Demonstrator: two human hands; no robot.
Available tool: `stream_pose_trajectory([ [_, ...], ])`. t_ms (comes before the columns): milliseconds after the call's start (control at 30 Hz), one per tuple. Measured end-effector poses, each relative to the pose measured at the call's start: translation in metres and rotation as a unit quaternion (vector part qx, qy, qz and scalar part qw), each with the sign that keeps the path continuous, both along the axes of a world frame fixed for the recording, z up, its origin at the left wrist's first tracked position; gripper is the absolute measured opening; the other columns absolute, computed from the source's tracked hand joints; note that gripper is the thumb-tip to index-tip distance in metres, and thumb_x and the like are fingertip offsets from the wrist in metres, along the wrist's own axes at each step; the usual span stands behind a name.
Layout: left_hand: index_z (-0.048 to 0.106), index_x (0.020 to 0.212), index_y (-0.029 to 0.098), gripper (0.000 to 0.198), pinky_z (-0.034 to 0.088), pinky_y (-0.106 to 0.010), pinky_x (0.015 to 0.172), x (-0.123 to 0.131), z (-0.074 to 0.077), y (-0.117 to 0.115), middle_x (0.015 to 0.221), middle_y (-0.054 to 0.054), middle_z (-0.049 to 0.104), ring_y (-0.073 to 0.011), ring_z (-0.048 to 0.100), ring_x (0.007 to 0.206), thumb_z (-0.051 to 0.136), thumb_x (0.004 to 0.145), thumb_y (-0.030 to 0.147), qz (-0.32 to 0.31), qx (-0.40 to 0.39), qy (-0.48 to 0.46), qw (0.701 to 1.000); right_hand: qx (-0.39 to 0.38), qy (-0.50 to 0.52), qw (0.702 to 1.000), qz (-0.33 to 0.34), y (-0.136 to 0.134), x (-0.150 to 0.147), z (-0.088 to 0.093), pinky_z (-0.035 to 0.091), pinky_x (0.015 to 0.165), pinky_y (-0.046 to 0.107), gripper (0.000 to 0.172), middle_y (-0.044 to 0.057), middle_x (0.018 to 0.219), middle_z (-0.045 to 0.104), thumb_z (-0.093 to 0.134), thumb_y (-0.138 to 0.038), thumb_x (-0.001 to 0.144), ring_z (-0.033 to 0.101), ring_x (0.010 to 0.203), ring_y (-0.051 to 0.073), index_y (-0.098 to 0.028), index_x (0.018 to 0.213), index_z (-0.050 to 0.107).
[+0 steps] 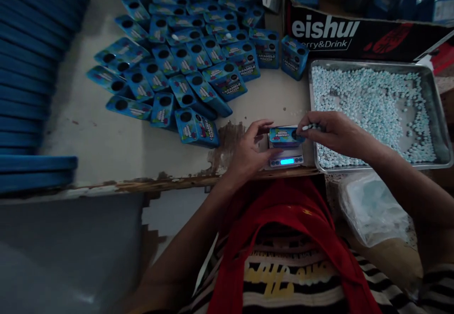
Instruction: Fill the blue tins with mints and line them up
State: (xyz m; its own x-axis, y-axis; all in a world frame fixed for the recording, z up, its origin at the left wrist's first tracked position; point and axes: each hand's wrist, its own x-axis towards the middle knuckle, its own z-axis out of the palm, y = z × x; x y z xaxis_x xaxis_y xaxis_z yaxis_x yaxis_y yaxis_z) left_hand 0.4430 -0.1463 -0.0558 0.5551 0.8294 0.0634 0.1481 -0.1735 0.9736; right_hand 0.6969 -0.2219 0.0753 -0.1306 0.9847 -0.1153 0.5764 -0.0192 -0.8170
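A small blue candy box [282, 135] marked "CARAMELO MACIZO" lies on a compact digital scale [296, 152] with a lit blue display, near the table's front edge. My left hand [253, 146] is at the box's left end, thumb and fingers spread apart around it; whether they touch the box I cannot tell. At the right end, by the box's dark round opening, my right hand [328, 132] is closed on several small pale candies [312, 126]. Beside the scale, a metal tray [315, 155] holds a spread of white and light-blue candies [358, 96].
Many blue candy boxes [184, 58] cover the table's back and middle. Stacked blue trays [31, 68] rise at the left. A black carton [358, 35] stands behind the metal tray. Below the table edge at right sits a clear plastic bag [374, 210].
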Motion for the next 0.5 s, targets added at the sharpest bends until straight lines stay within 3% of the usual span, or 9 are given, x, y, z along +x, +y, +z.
stream_pose_trajectory([
  [167,0.067,0.145,0.027,0.072,0.061,-0.052,0.122,-0.026,-0.002,0.003,0.140,-0.013,0.078,-0.0309,0.076,0.135,0.099,0.084,0.050,0.059,0.007,0.012,0.998,-0.001,-0.100,0.994,0.038,0.008,-0.003,0.007,0.036,0.069,0.031,0.015,-0.002,0.072,0.066,0.069,-0.024,0.102,0.053,0.067,0.016,-0.023,0.105,0.084],
  [333,0.066,0.145,0.028,0.071,0.063,-0.050,0.121,-0.033,-0.007,0.010,0.140,-0.011,0.077,-0.0299,0.076,0.133,0.097,0.083,0.040,0.066,0.015,0.005,0.998,-0.012,-0.118,0.992,0.037,0.007,-0.006,0.008,0.041,0.073,0.031,0.028,0.000,0.087,0.076,0.075,-0.021,0.097,0.063,0.076,0.019,-0.026,0.122,0.085],
  [467,0.065,0.147,0.029,0.071,0.064,-0.051,0.121,-0.033,-0.008,0.010,0.140,-0.011,0.077,-0.0294,0.077,0.131,0.097,0.084,0.038,0.056,0.017,0.001,0.998,-0.013,-0.089,0.996,0.009,0.006,-0.009,0.010,0.046,0.076,0.033,0.009,0.002,0.088,0.078,0.077,-0.031,0.100,0.066,0.080,0.020,-0.025,0.098,0.084],
  [500,0.066,0.147,0.029,0.069,0.064,-0.051,0.120,-0.034,-0.006,0.009,0.139,-0.011,0.077,-0.0293,0.077,0.131,0.096,0.086,0.038,0.056,0.020,-0.002,0.998,-0.013,-0.063,0.998,-0.017,0.005,-0.006,0.009,0.046,0.075,0.033,0.014,0.003,0.086,0.076,0.079,-0.036,0.100,0.065,0.079,0.020,-0.025,0.093,0.082],
])
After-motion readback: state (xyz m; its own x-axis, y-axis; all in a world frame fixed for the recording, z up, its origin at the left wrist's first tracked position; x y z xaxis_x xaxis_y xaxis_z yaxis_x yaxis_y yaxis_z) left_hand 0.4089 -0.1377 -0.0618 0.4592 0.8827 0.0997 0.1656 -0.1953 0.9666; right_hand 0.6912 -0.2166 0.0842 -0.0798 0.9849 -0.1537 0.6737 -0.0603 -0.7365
